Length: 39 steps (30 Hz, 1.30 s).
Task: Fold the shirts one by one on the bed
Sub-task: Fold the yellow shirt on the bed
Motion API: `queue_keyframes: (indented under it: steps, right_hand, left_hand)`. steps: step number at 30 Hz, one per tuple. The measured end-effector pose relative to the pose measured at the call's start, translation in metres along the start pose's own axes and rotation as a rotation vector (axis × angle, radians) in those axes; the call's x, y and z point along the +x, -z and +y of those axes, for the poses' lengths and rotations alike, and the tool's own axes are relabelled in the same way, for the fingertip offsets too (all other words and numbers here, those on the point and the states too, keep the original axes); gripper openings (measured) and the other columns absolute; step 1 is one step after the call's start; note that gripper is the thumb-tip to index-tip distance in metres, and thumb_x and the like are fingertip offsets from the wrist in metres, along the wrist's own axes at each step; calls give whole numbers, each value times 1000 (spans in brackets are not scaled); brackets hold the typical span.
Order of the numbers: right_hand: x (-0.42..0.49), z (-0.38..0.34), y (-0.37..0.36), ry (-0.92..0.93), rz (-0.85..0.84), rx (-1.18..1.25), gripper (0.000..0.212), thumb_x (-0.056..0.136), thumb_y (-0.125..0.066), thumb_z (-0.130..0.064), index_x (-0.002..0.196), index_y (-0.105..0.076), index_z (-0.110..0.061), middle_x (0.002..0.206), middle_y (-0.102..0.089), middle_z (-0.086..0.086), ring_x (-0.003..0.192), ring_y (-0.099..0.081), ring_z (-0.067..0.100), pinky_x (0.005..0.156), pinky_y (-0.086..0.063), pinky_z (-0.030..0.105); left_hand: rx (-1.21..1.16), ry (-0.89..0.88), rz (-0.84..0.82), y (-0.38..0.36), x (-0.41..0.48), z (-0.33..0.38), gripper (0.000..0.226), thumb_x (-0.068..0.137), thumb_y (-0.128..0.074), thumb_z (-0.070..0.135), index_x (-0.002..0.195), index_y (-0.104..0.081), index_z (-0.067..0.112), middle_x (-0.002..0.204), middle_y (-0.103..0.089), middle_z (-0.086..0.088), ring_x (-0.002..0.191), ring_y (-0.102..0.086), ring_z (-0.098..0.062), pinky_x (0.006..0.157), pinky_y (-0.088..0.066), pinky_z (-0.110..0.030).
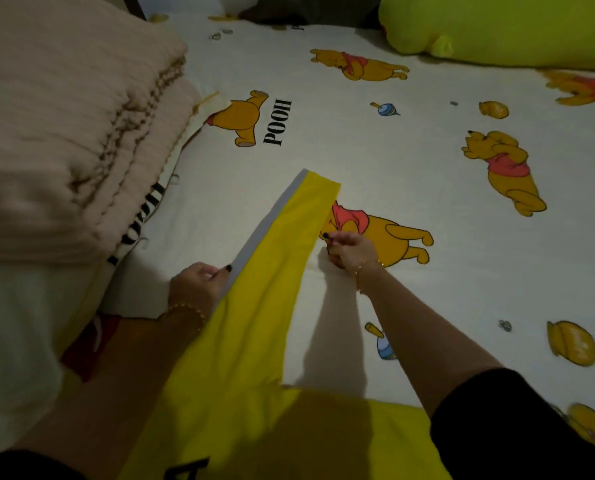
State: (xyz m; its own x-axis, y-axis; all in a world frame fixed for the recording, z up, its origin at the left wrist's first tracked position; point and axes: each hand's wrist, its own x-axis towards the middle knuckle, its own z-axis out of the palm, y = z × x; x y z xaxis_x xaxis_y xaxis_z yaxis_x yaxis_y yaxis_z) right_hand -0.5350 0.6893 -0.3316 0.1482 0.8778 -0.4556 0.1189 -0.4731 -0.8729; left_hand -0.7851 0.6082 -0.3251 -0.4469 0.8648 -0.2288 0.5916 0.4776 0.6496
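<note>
- A yellow shirt [265, 306] is laid at the lower centre of the frame on the printed bed sheet [375, 150], with one sleeve stretched toward the middle.
- The sleeve's grey-striped edge is gripped by the left hand [197, 284], fingers curled.
- The opposite edge is pinched by the right hand [349, 249].
- A folded pink blanket [64, 116] is seen upper left, a green plush [497, 26] upper right.

The shirt [254, 323] runs off the bottom edge, its black lettering [187, 471] cut short. The blanket [64, 133] runs off the left edge and hides part of a POOH print [136, 223]. The green plush [497, 26] is cropped at top and right.
</note>
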Motion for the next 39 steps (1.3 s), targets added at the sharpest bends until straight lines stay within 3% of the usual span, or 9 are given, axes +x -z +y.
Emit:
queue_keyframes:
  steps: [5,8,11,15,18,22,28,34,39]
  right_hand:
    - [-99,10,-14,313,-106,-437,23,85,-56,3,95,-71,-11,108,-68,7,98,-62,20,87,-45,23]
    - [-152,10,-46,427,-255,-669,26,83,-59,2,107,-69,-6,115,-61,16,105,-58,28,90,-39,26]
    - [-212,25,-93,515,-445,-871,30,87,-58,-6,116,-65,-11,119,-54,15,113,-52,31,94,-42,36]
    - [-283,46,-156,674,-518,-1373,43,97,-42,-14,140,-43,-19,144,-30,15,131,-32,32,101,-36,48]
    - [-317,49,-194,675,-584,-1580,51,100,-36,-12,148,-25,-24,148,-29,17,131,-37,35,95,-39,47]
    - [-342,57,-229,559,-642,-1626,53,99,-34,-8,148,-20,-20,131,-51,14,118,-52,34,79,-45,40]
    - [-356,65,-241,704,-412,-1378,38,95,-36,0,133,-38,-6,118,-56,19,108,-54,33,69,-41,38]
    - [-391,114,-187,620,-290,-1195,49,91,-43,5,137,-39,-10,127,-50,17,119,-44,32,88,-44,42]
    - [-449,172,-100,448,-191,-1196,37,97,-43,-11,134,-44,-13,132,-50,11,120,-45,27,96,-40,35]
  left_hand:
    - [-37,36,-47,59,-74,-73,43,76,-63,48,55,-51,12,54,-52,-6,62,-53,-32,63,-41,-35]
    - [-4,228,-76,92,-120,-119,33,83,-68,40,73,-64,9,74,-65,-12,75,-59,-33,69,-42,-35]
    - [105,285,-141,130,-174,-156,42,84,-63,49,67,-61,11,68,-63,-9,74,-60,-29,67,-41,-34]
    - [43,416,-248,171,-231,-210,60,74,-68,58,58,-65,1,59,-65,-16,62,-66,-29,67,-53,-36]
    - [65,447,-398,188,-261,-233,57,66,-77,56,54,-66,1,52,-65,-12,54,-66,-26,61,-55,-32]
    - [31,384,-545,196,-281,-253,41,67,-83,35,55,-62,2,47,-60,-7,49,-62,-20,50,-53,-25]
    - [-92,294,-310,207,-287,-288,34,69,-83,21,54,-54,13,47,-56,1,44,-55,-8,58,-49,-22]
    - [48,-57,-114,198,-320,-287,37,70,-81,12,88,-49,13,86,-49,-2,78,-45,-16,60,-32,-23]
    - [192,-391,-331,181,-361,-283,28,77,-67,5,81,-47,24,78,-42,9,76,-48,-15,66,-42,-30]
